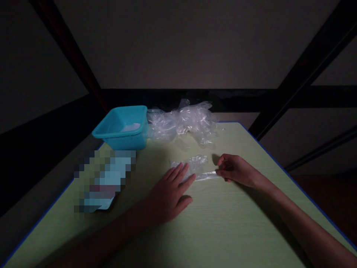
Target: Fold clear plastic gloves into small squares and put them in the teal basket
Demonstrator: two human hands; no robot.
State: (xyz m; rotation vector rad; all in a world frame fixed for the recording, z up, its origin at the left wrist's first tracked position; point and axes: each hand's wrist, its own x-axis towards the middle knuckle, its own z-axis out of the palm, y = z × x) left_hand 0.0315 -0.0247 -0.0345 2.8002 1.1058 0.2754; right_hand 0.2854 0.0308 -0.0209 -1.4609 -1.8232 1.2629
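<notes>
A thin, clear plastic glove (200,162) lies flattened and wrinkled on the table, its exact outline hard to make out. My left hand (170,194) rests flat on its left part, fingers stretched and thumb apart, covering some of it. At the other side, my right hand (237,170) pinches the end of a narrow strip of the same plastic between thumb and fingers, close to the tabletop. Behind both hands sits a loose heap of clear plastic gloves (192,121), with finger shapes showing in places.
A turquoise plastic basin (126,143) stands at the back left, with something white inside. Nearer on the left lies a phone-like object (107,204), mostly blurred out by pixelation. The pale green table (223,230) has blue edges and a wall behind it.
</notes>
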